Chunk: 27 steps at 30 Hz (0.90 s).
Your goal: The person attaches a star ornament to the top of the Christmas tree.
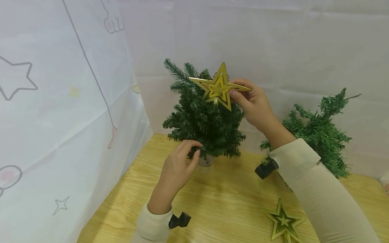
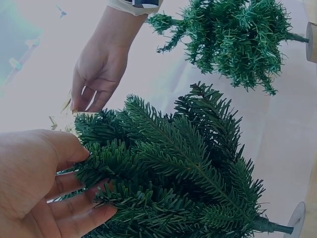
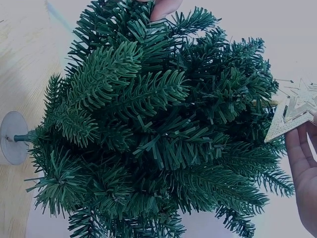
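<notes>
My right hand pinches one point of a gold star tree topper between thumb and fingers. The star stands upright at the top of a dense green artificial Christmas tree; whether its socket sits on the tip is hidden. Lower down, my left hand touches the tree's left branches. In the left wrist view, branch tips lie between that hand's thumb and loosely bent fingers, with a gap between them. The right wrist view shows the tree from the side, the star at its top.
A second gold star topper lies on the wooden table at the right front. Behind my right forearm stands a smaller, thinner green tree. Pale printed cloth hangs at the left and back.
</notes>
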### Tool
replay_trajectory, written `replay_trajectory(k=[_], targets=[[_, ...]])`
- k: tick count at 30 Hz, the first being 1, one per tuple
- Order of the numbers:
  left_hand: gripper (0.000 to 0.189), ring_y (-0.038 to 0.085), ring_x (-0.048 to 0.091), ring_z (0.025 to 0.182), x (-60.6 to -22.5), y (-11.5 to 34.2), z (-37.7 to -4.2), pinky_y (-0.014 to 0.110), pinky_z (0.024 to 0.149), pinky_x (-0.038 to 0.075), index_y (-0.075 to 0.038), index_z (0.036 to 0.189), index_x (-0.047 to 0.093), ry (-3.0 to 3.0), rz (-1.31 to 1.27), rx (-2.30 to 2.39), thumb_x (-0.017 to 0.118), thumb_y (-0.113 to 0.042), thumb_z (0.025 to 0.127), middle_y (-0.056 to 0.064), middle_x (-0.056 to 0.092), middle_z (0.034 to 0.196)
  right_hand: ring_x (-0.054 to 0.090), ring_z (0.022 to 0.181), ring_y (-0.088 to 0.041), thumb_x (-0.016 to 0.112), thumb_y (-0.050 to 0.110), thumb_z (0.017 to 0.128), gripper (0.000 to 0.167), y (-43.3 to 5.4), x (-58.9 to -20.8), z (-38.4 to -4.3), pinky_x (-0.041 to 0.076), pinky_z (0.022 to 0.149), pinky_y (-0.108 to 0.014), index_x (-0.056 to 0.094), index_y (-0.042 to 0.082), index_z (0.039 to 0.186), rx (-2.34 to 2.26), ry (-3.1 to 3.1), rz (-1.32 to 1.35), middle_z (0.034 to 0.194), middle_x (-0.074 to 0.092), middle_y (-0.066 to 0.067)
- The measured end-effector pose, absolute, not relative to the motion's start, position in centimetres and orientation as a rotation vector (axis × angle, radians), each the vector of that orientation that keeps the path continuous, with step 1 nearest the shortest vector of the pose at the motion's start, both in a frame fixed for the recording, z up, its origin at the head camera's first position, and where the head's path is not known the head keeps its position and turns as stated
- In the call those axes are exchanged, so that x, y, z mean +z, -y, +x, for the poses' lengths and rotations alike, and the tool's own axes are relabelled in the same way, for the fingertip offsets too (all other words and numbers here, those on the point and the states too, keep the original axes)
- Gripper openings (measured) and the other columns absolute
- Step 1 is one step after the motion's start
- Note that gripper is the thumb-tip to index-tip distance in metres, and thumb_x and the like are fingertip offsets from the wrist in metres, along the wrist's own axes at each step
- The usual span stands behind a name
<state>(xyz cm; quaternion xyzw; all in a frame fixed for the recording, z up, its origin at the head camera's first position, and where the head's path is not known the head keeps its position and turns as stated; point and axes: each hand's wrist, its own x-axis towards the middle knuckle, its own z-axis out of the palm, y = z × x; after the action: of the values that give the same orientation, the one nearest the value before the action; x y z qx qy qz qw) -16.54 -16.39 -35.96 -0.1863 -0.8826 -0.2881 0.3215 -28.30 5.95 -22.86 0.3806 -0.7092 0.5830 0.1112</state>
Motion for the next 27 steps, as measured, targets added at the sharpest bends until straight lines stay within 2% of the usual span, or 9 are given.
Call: replay_trajectory(k=[15,27], targets=[[0.019,0.006,0.056,0.067,-36.01,16.48,-16.6,0.021,0.054,0.048,-0.018,0.118,0.062,2.32,-0.488,-0.768,0.055,-0.024,0.101,-0.001,0.061,0.116,0.062,0.103,-0.02,0.053,0.015,0.102,0.03,-5.89,-22.69,-27.99,0.052,0.09,-0.033,0.058,0.005,0.13,1.664,2.162,1.085,0.119,0.06,-0.015],[0.019,0.013,0.06,0.075,-36.06,16.61,-17.01,0.025,0.055,0.05,-0.017,0.117,0.062,2.298,-0.52,-0.79,0.06,-0.018,0.098,0.001,0.061,0.116,0.057,0.115,-0.024,0.053,0.021,0.101,0.037,-6.04,-22.39,-28.19,0.048,0.098,-0.036,0.05,0.004,0.134,1.87,2.184,1.047,0.128,0.056,-0.014]])
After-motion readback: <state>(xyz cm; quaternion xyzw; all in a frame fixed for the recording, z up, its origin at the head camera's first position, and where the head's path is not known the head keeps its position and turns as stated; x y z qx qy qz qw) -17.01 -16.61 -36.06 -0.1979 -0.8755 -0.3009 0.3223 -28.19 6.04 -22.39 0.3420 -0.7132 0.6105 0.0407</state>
